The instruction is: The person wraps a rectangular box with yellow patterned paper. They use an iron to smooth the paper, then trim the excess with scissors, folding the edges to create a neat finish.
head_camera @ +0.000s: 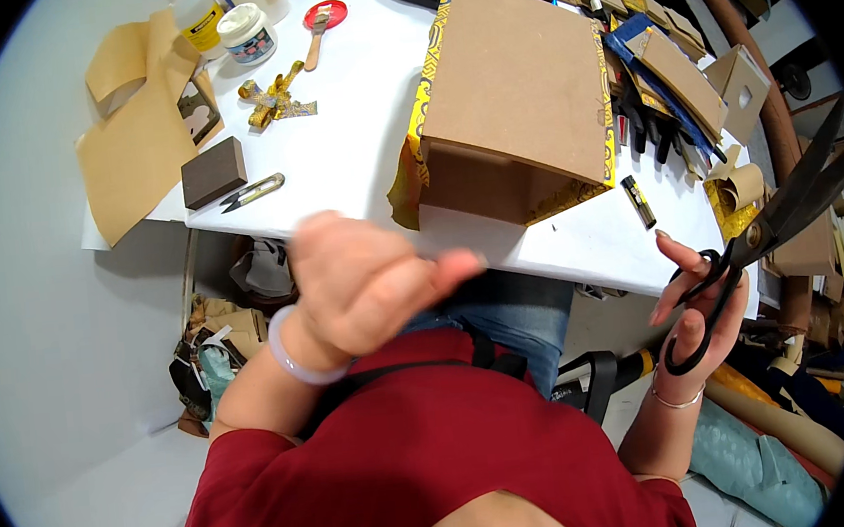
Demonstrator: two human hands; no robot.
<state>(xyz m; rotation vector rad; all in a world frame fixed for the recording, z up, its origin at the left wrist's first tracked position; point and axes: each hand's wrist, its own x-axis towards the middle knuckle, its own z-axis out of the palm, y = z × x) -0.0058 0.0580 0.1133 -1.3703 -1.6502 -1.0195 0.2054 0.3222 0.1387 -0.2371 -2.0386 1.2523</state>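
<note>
My right hand (pixel 720 313) holds large black-handled scissors (pixel 754 234) beyond the table's right front edge, fingers through the loops. Their dark blades stand apart, pointing to the upper right. Blurred by motion, my left hand (pixel 363 284) is raised over the front edge with fingers curled and thumb out to the right; I see nothing in it. Beyond both hands sits a brown fibreboard box (pixel 511 82), its open side facing me. Yellow patterned trim (pixel 433 52) covers its side edges. A loose flap of that trim (pixel 404 190) hangs at the near left corner.
On the white table (pixel 353 164) lie thread snips (pixel 254 193), a dark block (pixel 213 172), bunched patterned ribbon (pixel 276 99) and a brush (pixel 317 39) on a red lid. An open white jar (pixel 247 34) stands behind. A glue stick (pixel 639 203) and stacked boards (pixel 677 83) are at right.
</note>
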